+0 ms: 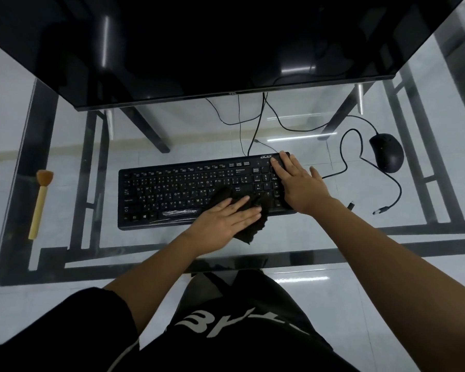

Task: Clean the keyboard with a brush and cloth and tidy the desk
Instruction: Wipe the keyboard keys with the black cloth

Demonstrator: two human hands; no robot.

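I press the cloth (249,233) onto the keyboard (172,189) with my left hand (223,220) while my right hand (300,185) steadies its end; all fingers (240,203) lie straight.

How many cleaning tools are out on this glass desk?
2: a brush lying far left on the desk, and a dark cloth under the left hand on the keyboard.

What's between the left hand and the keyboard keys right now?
A dark cloth: in the head view the left hand presses it flat, fingers straight, onto the keyboard's lower right keys, with one corner hanging past the front edge.
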